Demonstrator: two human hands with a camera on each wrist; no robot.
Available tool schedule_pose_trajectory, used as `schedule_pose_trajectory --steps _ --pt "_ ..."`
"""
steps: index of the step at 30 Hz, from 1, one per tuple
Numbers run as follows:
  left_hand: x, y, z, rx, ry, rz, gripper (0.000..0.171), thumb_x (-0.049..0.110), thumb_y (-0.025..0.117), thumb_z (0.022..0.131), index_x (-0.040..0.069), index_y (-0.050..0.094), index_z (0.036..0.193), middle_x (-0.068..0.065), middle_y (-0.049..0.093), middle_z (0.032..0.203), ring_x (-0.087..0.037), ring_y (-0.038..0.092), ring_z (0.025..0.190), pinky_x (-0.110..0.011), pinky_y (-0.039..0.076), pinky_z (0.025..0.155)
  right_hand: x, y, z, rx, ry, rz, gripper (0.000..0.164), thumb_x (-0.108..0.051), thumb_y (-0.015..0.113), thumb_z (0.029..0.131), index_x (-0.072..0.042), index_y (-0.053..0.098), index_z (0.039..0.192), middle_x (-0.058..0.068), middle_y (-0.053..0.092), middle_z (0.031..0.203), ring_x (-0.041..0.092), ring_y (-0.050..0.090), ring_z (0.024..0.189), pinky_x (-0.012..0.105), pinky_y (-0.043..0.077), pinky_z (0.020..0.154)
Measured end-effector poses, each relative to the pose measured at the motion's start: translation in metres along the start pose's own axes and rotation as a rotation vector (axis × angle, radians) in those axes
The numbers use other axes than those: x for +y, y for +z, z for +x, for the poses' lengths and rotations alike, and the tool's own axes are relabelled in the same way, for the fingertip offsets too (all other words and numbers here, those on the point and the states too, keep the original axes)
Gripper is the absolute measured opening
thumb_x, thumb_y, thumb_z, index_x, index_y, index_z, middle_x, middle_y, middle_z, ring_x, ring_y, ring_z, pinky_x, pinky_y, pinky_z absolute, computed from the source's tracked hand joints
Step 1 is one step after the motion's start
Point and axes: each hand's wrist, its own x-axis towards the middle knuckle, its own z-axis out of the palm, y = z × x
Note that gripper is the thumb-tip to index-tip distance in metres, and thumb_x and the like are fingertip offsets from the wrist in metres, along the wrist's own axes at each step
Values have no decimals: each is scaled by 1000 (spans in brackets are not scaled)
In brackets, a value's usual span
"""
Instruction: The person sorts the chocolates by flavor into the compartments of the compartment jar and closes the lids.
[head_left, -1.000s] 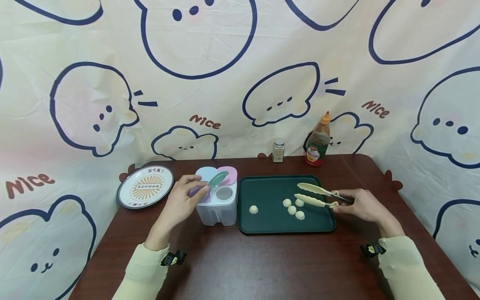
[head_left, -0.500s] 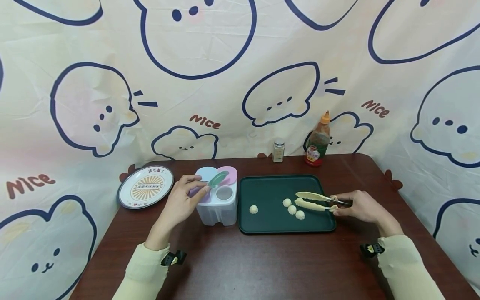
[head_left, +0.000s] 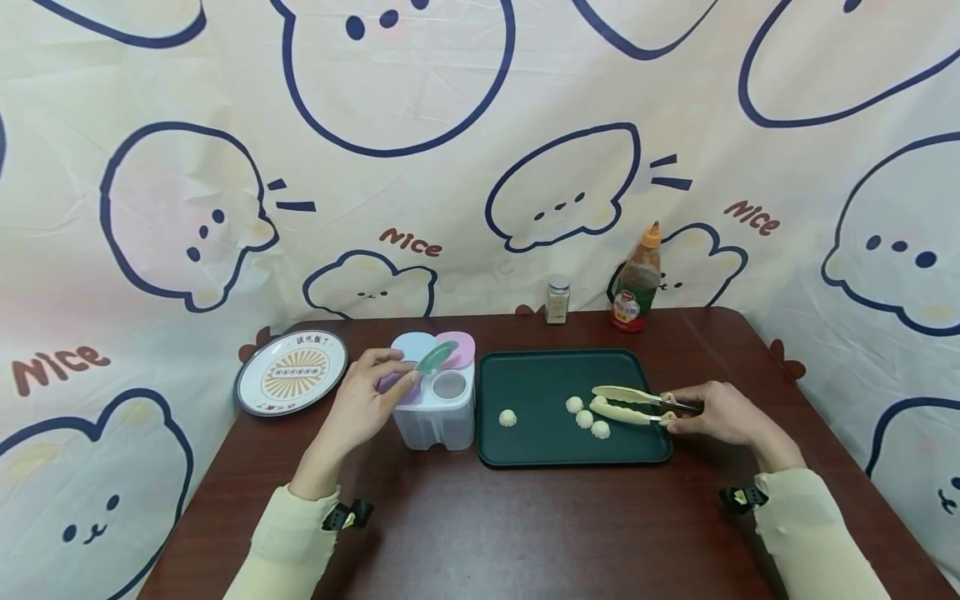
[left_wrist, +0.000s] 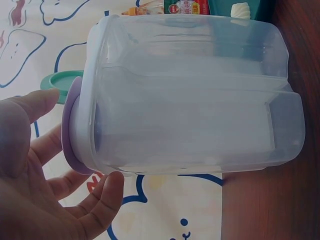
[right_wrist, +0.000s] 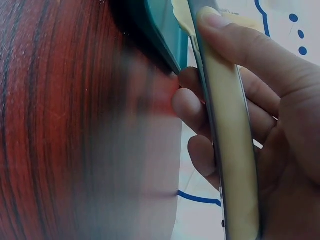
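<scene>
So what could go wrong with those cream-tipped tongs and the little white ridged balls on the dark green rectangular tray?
The tongs, in the right hand, might bump the balls bunched close by on the tray and scatter them. A ball could slip free, being small and rounded. And if the left hand lets go, the round green plastic lid might flop onto the open hole of the clear plastic container.

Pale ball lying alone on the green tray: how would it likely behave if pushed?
The pale ball may roll a little, given its roundish outline, though its ridged surface could make it wobble. It is probably light, being small. The raised rim of the green tray would likely stop it.
</scene>
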Motion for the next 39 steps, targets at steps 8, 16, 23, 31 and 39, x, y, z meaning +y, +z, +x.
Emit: schedule_pose_trajectory --steps 8,16,23,31,39 --pt "0 0 0 0 -3 3 40 46 61 97 15 74 118 -10 53 141 -35 41 133 -61 34 108 0 2 -2 29 -12 -42 50 -42 80 82 -15 72 123 -5 75 100 10 58 78 27 49 72" --pt "1 -1 0 2 -3 1 40 46 60 97 15 74 118 -10 53 141 -35 40 133 -61 34 108 -4 2 -4 68 -10 -15 47 -43 79 83 -17 73 121 -8 72 90 10 55 75 25 44 68" --pt "2 -2 -1 -4 -3 2 42 48 59 97 15 74 118 -10 52 141 -35 41 133 -62 34 108 -13 2 -3 62 -21 50 47 -44 79 83 -18 72 122 -6 73 93 9 58 75 24 45 66" --pt "2 -2 -1 -10 -16 0 42 47 60 97 14 73 118 -10 52 141 -36 40 133 -62 34 108 -29 2 0 81 -35 91 48 -47 78 82 -20 73 121 -5 73 90 10 57 72 24 43 59" --pt "2 -2 0 -8 -11 3 41 47 60 97 14 74 117 -10 53 140 -35 41 134 -61 34 109 -47 2 4 117 -73 103 47 -47 79 82 -20 73 120 -6 71 85 11 55 69 25 40 55"
